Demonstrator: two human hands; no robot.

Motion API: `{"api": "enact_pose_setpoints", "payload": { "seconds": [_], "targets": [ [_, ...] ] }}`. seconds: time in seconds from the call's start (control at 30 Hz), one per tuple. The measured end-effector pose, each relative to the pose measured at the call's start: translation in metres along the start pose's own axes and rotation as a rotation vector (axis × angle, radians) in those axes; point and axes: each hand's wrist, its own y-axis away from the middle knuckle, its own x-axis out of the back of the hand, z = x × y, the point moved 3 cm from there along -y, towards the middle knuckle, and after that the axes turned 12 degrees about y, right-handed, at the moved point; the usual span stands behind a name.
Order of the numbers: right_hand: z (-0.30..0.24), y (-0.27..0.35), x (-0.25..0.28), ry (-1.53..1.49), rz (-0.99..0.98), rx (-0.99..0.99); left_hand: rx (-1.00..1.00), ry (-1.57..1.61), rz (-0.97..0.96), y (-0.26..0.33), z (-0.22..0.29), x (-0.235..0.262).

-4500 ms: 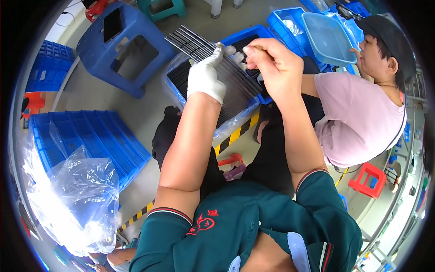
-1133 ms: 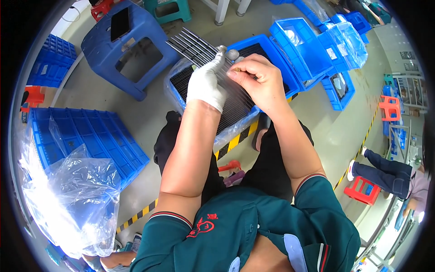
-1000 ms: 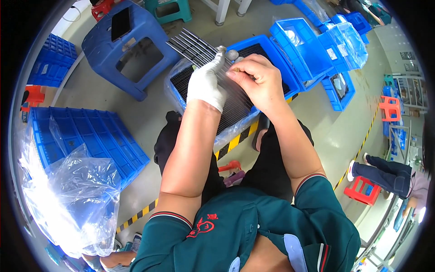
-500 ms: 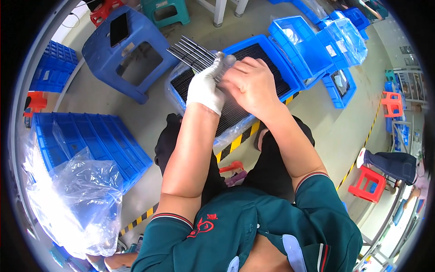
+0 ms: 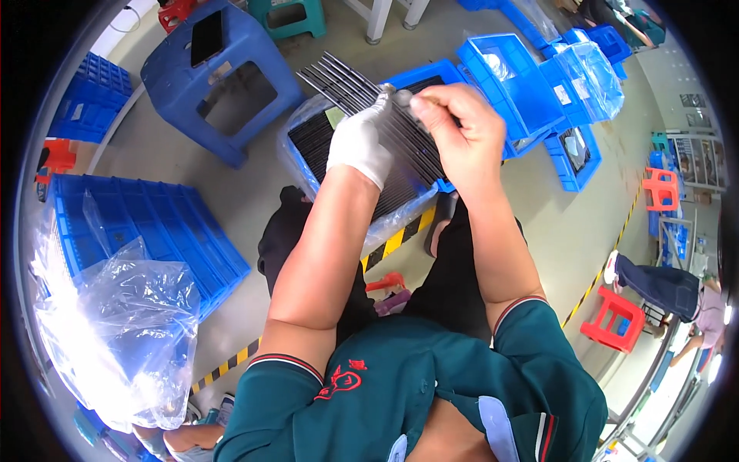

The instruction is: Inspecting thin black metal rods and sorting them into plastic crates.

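My left hand [image 5: 360, 146], in a white glove, is closed around a bundle of thin dark rods [image 5: 339, 83]. The rods slant from the upper left to the lower right and fan out slightly at their upper ends. Just right of the glove, my bare right hand [image 5: 469, 131] has its thumb and fingers pinched together above the rods; what lies in the pinch, if anything, is too small to make out. Beneath both hands is a plastic-lined container of many more dark rods [image 5: 310, 146], partly covered by my hands. A blue bin [image 5: 419, 71] adjoins it behind.
A blue stool [image 5: 165, 65] with a dark phone [image 5: 207, 37] on it stands at left. Stacked blue crates [image 5: 154, 223] with clear plastic film [image 5: 138, 308] lie nearer. More blue bins [image 5: 512, 85] are at upper right. A red stool [image 5: 613, 319] and another person [image 5: 662, 285] appear far right.
My right hand has moved right and up, away from the glove, and the rod bundle now shows between the hands. The left hand has shifted slightly right, still holding the rods.
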Motion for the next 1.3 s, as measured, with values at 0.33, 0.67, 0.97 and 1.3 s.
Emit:
{"api": "enact_pose_setpoints", "payload": {
  "seconds": [0.33, 0.67, 0.97, 1.3],
  "targets": [
    [0.016, 0.012, -0.020, 0.024, -0.211, -0.073, 0.113, 0.350, -0.170, -0.002, 0.004, -0.006],
    [-0.013, 0.018, -0.021, 0.465, -0.157, 0.340, -0.042, 0.282, 0.006, 0.000, 0.005, -0.002],
    [-0.008, 0.015, -0.030, 0.399, -0.226, 0.350, -0.028, 0.213, -0.088, -0.014, 0.005, 0.014],
    [-0.012, 0.008, -0.002, 0.107, 0.019, 0.155, -0.061, 0.131, -0.044, 0.000, 0.003, 0.004]
  ]
}}
